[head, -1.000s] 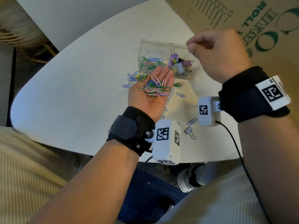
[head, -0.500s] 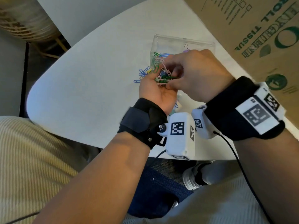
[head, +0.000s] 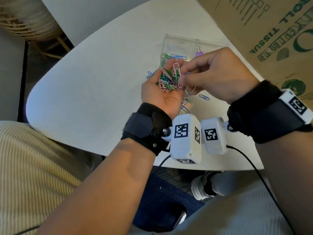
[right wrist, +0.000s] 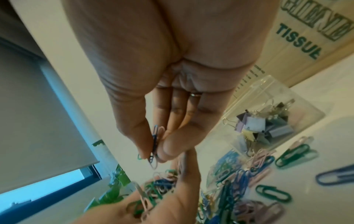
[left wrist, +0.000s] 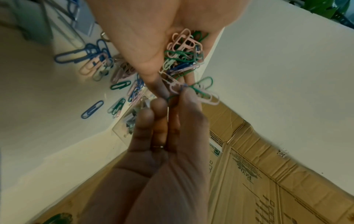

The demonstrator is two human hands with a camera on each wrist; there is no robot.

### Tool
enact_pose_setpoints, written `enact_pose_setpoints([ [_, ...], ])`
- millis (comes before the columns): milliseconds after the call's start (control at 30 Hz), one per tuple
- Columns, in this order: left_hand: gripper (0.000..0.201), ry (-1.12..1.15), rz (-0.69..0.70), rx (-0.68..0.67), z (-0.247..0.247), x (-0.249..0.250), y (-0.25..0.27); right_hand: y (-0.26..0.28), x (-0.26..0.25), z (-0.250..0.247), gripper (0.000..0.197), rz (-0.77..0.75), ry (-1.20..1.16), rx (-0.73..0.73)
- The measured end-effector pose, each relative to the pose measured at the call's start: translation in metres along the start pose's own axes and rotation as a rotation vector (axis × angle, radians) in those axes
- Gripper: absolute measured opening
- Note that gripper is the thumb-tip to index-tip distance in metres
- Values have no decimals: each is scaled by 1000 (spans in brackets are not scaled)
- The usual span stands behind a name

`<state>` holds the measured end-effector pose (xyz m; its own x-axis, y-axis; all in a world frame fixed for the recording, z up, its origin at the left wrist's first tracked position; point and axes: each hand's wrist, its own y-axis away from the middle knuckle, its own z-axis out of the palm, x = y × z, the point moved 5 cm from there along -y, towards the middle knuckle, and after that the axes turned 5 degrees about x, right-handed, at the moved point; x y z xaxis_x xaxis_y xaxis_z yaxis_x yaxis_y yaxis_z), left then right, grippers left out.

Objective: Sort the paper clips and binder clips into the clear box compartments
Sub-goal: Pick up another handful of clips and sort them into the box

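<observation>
White bench (head: 94, 85) below; I keep my left hand (head: 160, 95) cupped as a tray for paper clips (head: 166, 80), while my right hand (head: 218, 77) pinches some for the clear box (head: 179, 43) just beyond.

Looking like home or small office corner. White rounded table (head: 88, 78) sitting beside cardboard tissue carton (head: 279, 36); wicker basket (head: 25, 19) standing on floor at far left; roller blind (right wrist: 38, 106) hanging over window, green plant (right wrist: 116, 181) showing below. Blue carpet (head: 160, 197) lying underfoot.
</observation>
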<state>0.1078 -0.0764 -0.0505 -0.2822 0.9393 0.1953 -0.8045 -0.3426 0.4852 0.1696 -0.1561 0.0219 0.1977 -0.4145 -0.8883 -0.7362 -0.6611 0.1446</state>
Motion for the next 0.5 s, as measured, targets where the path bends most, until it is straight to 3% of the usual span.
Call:
enact_pose_setpoints([
  [233, 38, 51, 2, 10, -6, 19, 1, -24, -17, -26, 8, -30, -126, 204],
  [433, 38, 67, -10, 14, -7, 25, 2, -62, -24, -18, 3, -68, 273, 272],
  [500, 37, 69, -12, 15, -8, 26, 2, -69, -25, -11, 18, -87, 493, 212],
])
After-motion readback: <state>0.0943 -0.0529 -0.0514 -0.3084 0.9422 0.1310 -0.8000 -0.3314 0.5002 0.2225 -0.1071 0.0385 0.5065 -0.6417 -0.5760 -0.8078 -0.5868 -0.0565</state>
